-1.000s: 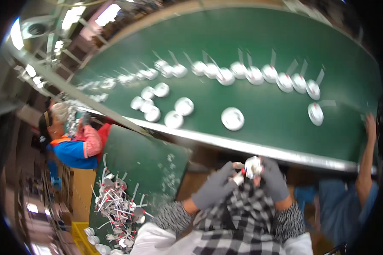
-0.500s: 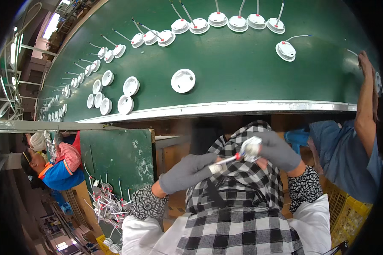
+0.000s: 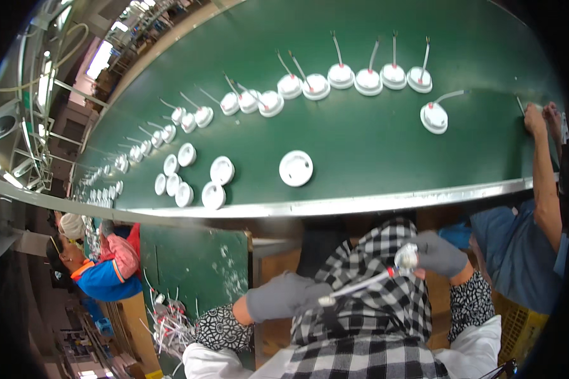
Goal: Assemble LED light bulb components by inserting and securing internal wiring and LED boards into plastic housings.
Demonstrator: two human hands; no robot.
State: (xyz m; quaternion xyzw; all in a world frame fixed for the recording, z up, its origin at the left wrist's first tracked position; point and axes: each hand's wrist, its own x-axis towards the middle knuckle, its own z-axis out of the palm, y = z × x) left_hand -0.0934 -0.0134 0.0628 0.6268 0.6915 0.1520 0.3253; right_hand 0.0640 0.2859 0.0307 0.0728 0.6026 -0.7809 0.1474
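Conveyor belt nearer than before, hands lower.

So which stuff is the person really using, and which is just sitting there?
In use:
- left hand, gloved, on the thin tube
- right hand, gloved, on the round cap

Just sitting:
- white caps on the green belt
- tube pile at lower left
- yellow crate

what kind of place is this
Most likely a factory assembly line. A long green conveyor belt carries rows of identical white round caps, many with thin tubes, and other workers sit alongside. Both gloved hands hold one such piece.
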